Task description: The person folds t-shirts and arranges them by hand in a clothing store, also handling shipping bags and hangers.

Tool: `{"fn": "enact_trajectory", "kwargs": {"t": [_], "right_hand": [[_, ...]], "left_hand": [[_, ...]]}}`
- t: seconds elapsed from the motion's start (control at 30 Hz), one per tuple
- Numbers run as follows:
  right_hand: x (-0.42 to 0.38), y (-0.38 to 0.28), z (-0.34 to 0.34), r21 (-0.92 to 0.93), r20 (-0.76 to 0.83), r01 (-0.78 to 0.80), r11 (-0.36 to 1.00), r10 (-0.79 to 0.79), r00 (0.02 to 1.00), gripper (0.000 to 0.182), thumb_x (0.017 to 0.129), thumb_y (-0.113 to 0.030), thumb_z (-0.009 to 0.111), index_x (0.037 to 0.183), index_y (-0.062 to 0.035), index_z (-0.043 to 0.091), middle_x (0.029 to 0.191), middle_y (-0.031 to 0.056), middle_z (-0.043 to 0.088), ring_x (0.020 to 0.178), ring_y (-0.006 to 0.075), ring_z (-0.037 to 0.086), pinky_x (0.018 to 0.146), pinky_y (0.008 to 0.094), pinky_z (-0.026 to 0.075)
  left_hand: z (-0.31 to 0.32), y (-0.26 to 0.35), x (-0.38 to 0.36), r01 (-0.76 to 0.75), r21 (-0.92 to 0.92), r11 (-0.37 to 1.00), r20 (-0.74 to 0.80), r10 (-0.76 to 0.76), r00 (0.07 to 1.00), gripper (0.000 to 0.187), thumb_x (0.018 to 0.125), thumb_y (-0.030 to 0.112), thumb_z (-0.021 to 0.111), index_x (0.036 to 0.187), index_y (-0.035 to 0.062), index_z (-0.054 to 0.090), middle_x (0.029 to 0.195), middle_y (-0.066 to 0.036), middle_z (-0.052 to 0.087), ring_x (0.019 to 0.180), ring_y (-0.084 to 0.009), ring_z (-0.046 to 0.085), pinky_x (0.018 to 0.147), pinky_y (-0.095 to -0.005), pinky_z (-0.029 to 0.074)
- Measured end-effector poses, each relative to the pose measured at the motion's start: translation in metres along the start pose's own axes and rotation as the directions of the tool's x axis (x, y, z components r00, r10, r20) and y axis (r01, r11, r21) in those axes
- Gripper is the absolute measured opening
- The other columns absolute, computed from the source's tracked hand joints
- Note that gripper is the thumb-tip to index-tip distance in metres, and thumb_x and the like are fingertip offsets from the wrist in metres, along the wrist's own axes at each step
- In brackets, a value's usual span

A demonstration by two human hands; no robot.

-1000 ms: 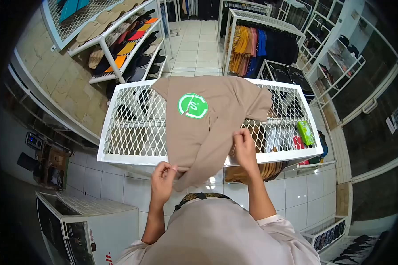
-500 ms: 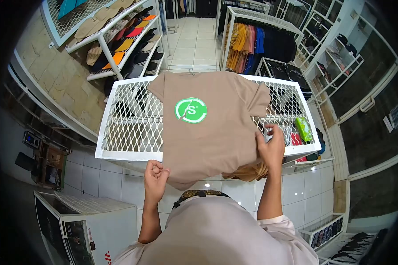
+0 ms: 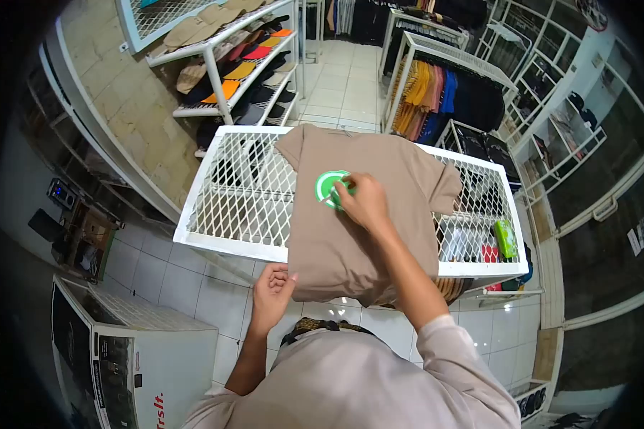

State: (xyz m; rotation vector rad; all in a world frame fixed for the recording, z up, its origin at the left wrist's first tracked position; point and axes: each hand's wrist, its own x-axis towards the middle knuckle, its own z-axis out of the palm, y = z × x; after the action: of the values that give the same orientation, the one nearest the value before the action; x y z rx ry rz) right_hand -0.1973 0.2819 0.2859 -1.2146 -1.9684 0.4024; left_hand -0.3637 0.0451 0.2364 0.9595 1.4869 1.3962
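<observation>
Your left hand (image 3: 272,284) pinches the tan T-shirt's (image 3: 368,214) hem off the worktop's (image 3: 215,239) near edge, your right hand (image 3: 363,201) lies flat on its green logo (image 3: 327,188): shirt spread face-up, smoothing underway, folding not begun.

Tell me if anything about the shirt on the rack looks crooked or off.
The tan shirt lies slightly askew on the white mesh rack, its bottom hem hanging over the front edge. The right hand presses on the green logo; the left hand grips the hem.
</observation>
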Motion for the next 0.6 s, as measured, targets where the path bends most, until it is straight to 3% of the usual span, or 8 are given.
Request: {"fn": "enact_trajectory", "kwargs": {"t": [0.1, 0.2, 0.33, 0.4, 0.47, 0.53, 0.57, 0.6], "right_hand": [[0.052, -0.022, 0.057, 0.027, 0.018, 0.013, 1.000, -0.013, 1.000, 0.036, 0.084, -0.034, 0.073, 0.097, -0.0003, 0.073, 0.095, 0.0208, 0.070, 0.090, 0.0380, 0.069, 0.080, 0.0462, 0.055], [0.086, -0.034, 0.100, -0.323, -0.021, -0.101, 0.941, 0.100, 0.995, 0.040, 0.087, -0.045, 0.067, 0.098, -0.0065, 0.072, 0.099, 0.0184, 0.070, 0.089, 0.0417, 0.069, 0.082, 0.0493, 0.055], [0.113, -0.011, 0.128, -0.355, -0.020, -0.119, 0.927, 0.119, 0.993, 0.039, 0.088, -0.043, 0.063, 0.098, -0.0056, 0.073, 0.100, 0.0201, 0.071, 0.090, 0.0420, 0.070, 0.084, 0.0513, 0.054], [0.118, -0.015, 0.097, -0.136, 0.033, -0.355, 0.925, 0.363, 0.931, 0.041, 0.089, -0.039, 0.061, 0.101, -0.0009, 0.071, 0.104, 0.0260, 0.071, 0.099, 0.0422, 0.069, 0.086, 0.0505, 0.054], [0.121, -0.001, 0.064, 0.053, -0.020, -0.426, 0.903, 0.427, 0.904, 0.039, 0.091, -0.036, 0.057, 0.101, -0.0008, 0.072, 0.105, 0.0258, 0.072, 0.101, 0.0412, 0.069, 0.089, 0.0506, 0.053], [0.130, 0.056, 0.047, 0.171, -0.108, -0.450, 0.876, 0.471, 0.875, 0.037, 0.091, -0.034, 0.056, 0.102, -0.0024, 0.072, 0.107, 0.0237, 0.072, 0.102, 0.0403, 0.069, 0.090, 0.0496, 0.052], [0.127, 0.075, 0.025, 0.164, -0.105, -0.465, 0.870, 0.484, 0.869, 0.037, 0.091, -0.034, 0.056, 0.103, -0.0031, 0.072, 0.108, 0.0239, 0.071, 0.102, 0.0403, 0.068, 0.091, 0.0492, 0.052], [0.122, 0.090, 0.003, 0.157, -0.104, -0.481, 0.863, 0.499, 0.861, 0.037, 0.091, -0.035, 0.055, 0.105, -0.0039, 0.071, 0.108, 0.0242, 0.071, 0.102, 0.0402, 0.068, 0.091, 0.0488, 0.052]], "left_hand": [[0.004, -0.004, 0.001, -0.038, -0.009, 0.999, -0.022, 0.038, 0.999, 0.023, 0.093, 0.004, 0.070, 0.112, -0.0004, 0.058, 0.086, 0.001, 0.058, 0.076, -0.0031, 0.053, 0.066, -0.0179, 0.045], [0.007, 0.001, 0.000, -0.064, 0.037, 0.997, -0.021, 0.065, 0.998, 0.025, 0.092, 0.005, 0.072, 0.113, -0.0012, 0.059, 0.086, 0.001, 0.057, 0.076, -0.0027, 0.052, 0.065, -0.0175, 0.045], [0.012, 0.016, -0.004, -0.066, 0.116, 0.991, -0.005, 0.067, 0.998, 0.027, 0.091, 0.005, 0.073, 0.114, -0.0032, 0.060, 0.086, 0.001, 0.057, 0.074, -0.0024, 0.051, 0.063, -0.0177, 0.045], [0.014, 0.021, -0.005, -0.075, 0.116, 0.990, 0.035, 0.071, 0.997, 0.026, 0.091, 0.003, 0.072, 0.114, -0.0041, 0.062, 0.086, 0.001, 0.057, 0.075, -0.0027, 0.052, 0.064, -0.0175, 0.045], [0.025, 0.030, -0.002, -0.105, 0.059, 0.993, 0.082, 0.101, 0.992, 0.027, 0.091, 0.004, 0.072, 0.115, -0.0044, 0.063, 0.087, -0.001, 0.059, 0.074, -0.0042, 0.054, 0.064, -0.0193, 0.047], [0.043, 0.048, -0.001, -0.202, 0.019, 0.979, 0.182, 0.196, 0.964, 0.029, 0.092, 0.005, 0.071, 0.119, -0.0038, 0.064, 0.090, -0.004, 0.064, 0.073, -0.0058, 0.057, 0.064, -0.0209, 0.050], [0.053, 0.057, 0.001, -0.202, 0.015, 0.979, 0.188, 0.196, 0.962, 0.029, 0.092, 0.005, 0.071, 0.119, -0.0038, 0.064, 0.090, -0.004, 0.064, 0.073, -0.0058, 0.057, 0.064, -0.0209, 0.050], [0.063, 0.065, 0.004, -0.192, 0.053, 0.980, 0.308, 0.167, 0.937, 0.031, 0.091, 0.006, 0.072, 0.121, -0.0020, 0.065, 0.091, -0.004, 0.066, 0.078, -0.0061, 0.059, 0.067, -0.0212, 0.049]]}}
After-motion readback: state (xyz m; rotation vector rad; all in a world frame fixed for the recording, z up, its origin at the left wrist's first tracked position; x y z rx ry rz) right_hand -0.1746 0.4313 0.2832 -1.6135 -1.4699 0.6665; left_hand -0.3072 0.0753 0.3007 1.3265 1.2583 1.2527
